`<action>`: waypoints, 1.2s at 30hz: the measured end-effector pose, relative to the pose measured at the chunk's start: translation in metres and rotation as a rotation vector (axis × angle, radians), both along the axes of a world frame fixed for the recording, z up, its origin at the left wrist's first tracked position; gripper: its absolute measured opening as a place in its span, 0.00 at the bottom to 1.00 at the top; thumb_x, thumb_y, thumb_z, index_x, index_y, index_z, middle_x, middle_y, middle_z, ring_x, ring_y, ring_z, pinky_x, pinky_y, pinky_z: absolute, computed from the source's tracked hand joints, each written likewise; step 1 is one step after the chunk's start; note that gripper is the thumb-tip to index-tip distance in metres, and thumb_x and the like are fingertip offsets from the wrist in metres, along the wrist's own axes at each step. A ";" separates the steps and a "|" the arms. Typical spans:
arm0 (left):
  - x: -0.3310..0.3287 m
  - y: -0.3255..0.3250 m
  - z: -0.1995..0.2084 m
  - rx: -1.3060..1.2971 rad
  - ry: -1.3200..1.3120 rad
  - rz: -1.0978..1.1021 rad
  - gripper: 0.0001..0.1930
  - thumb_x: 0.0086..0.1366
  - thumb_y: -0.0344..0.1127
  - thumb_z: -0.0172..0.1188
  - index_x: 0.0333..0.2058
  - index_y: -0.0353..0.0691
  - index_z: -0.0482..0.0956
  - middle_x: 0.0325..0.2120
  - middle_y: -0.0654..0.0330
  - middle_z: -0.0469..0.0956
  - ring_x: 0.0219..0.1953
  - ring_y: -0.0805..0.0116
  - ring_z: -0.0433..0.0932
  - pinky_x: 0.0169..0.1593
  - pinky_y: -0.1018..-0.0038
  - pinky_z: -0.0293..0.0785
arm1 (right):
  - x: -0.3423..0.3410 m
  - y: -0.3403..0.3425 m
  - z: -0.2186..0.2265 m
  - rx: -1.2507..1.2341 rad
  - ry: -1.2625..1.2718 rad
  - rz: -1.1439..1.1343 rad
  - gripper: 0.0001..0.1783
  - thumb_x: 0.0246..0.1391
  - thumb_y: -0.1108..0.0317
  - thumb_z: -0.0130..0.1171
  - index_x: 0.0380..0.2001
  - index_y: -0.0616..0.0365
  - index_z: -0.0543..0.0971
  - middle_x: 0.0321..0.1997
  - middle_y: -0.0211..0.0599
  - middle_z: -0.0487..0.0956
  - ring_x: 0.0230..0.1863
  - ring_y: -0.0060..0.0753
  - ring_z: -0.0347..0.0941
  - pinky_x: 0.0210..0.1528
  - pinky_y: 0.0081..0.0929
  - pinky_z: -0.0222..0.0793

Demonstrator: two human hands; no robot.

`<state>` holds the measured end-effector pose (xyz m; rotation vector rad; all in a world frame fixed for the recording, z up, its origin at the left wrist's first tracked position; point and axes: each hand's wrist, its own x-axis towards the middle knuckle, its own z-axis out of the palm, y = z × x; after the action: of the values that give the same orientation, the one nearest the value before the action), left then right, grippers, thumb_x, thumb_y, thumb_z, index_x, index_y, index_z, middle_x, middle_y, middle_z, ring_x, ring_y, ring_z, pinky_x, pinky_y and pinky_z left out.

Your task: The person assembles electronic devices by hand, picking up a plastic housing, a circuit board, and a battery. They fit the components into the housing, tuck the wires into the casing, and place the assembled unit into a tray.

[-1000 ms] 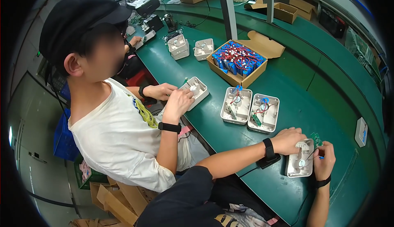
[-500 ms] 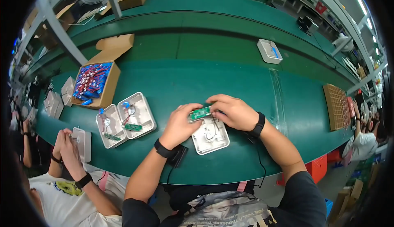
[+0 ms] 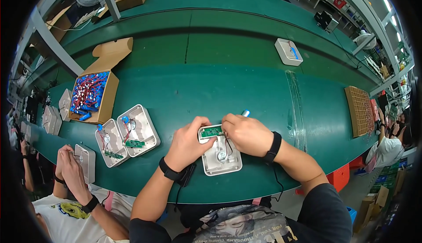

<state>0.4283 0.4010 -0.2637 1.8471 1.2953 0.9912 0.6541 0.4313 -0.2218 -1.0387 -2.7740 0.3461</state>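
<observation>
Counter (image 3: 246, 188), near edge | green circuit board (image 3: 212, 131) had dropped into far end of white housing (image 3: 231, 166), seemingly near seating | left hand (image 3: 190, 144): fingers clasped housing | right hand (image 3: 251, 135): fingers narrow, grip hidden

Casing (image 3: 212, 165): off-white. Circuit board (image 3: 212, 131) in casing: green. Wire (image 3: 228, 145) in casing: black. Counter (image 3: 184, 93): solid green. Battery cells (image 3: 90, 95): blue, with red leads and white connectors. Carton (image 3: 109, 100): plain brown. Tray (image 3: 359, 111): brown, grid-patterned. Stool (image 3: 339, 178): red. Wristbands (image 3: 274, 146): black. Near co-worker's shirt (image 3: 48, 216): white, with a yellow-green print.
</observation>
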 end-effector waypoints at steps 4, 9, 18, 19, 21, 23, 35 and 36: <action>-0.003 -0.005 -0.001 0.066 0.120 0.001 0.20 0.55 0.29 0.75 0.45 0.39 0.77 0.37 0.53 0.84 0.40 0.53 0.85 0.45 0.62 0.81 | 0.005 0.003 0.025 -0.103 0.002 0.022 0.05 0.58 0.75 0.63 0.37 0.62 0.79 0.52 0.43 0.81 0.44 0.47 0.82 0.43 0.40 0.81; -0.001 -0.002 0.000 0.079 0.125 -0.018 0.20 0.54 0.29 0.73 0.45 0.39 0.77 0.35 0.53 0.83 0.38 0.49 0.83 0.44 0.59 0.79 | 0.011 0.004 0.025 -0.054 0.020 0.045 0.06 0.58 0.75 0.62 0.39 0.62 0.79 0.53 0.43 0.81 0.44 0.46 0.83 0.43 0.40 0.81; -0.001 -0.003 0.002 0.115 0.127 0.002 0.18 0.53 0.29 0.74 0.41 0.41 0.79 0.37 0.57 0.85 0.38 0.53 0.84 0.43 0.61 0.81 | -0.006 -0.004 0.023 -0.028 -0.045 0.015 0.11 0.52 0.75 0.63 0.40 0.63 0.78 0.53 0.44 0.81 0.45 0.46 0.83 0.44 0.38 0.82; -0.001 -0.002 0.002 0.172 0.126 0.002 0.17 0.53 0.29 0.75 0.40 0.41 0.80 0.39 0.58 0.86 0.37 0.54 0.85 0.42 0.62 0.82 | -0.007 -0.005 0.023 0.004 -0.034 0.015 0.12 0.51 0.75 0.63 0.40 0.63 0.78 0.53 0.44 0.80 0.44 0.45 0.83 0.44 0.38 0.82; 0.000 -0.003 0.001 0.219 0.121 -0.008 0.16 0.53 0.29 0.75 0.39 0.41 0.80 0.40 0.58 0.87 0.36 0.56 0.86 0.41 0.64 0.83 | -0.008 -0.006 0.022 0.026 -0.026 0.006 0.13 0.50 0.75 0.63 0.40 0.63 0.78 0.52 0.44 0.80 0.44 0.45 0.83 0.44 0.37 0.82; 0.000 -0.004 0.000 0.242 0.133 -0.009 0.12 0.53 0.30 0.75 0.35 0.41 0.81 0.42 0.60 0.86 0.32 0.60 0.86 0.36 0.66 0.84 | -0.007 -0.004 0.021 0.010 -0.051 0.017 0.12 0.50 0.74 0.63 0.40 0.63 0.78 0.51 0.44 0.80 0.43 0.43 0.83 0.43 0.37 0.82; 0.000 -0.011 -0.004 0.319 0.226 -0.017 0.07 0.55 0.32 0.75 0.30 0.41 0.86 0.43 0.62 0.86 0.31 0.63 0.86 0.33 0.68 0.84 | -0.008 -0.006 0.014 0.031 -0.106 0.014 0.09 0.50 0.75 0.62 0.36 0.62 0.79 0.49 0.41 0.79 0.40 0.41 0.82 0.40 0.35 0.82; 0.000 -0.011 -0.004 0.325 0.235 -0.017 0.06 0.55 0.32 0.75 0.30 0.41 0.86 0.43 0.62 0.86 0.32 0.63 0.86 0.34 0.68 0.84 | -0.009 -0.005 0.013 0.033 -0.118 0.009 0.09 0.49 0.75 0.63 0.36 0.62 0.80 0.49 0.40 0.79 0.40 0.41 0.82 0.39 0.34 0.82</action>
<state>0.4286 0.3902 -0.2679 2.2752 1.3084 1.0496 0.6454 0.4263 -0.2084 -1.0729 -2.8783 0.2465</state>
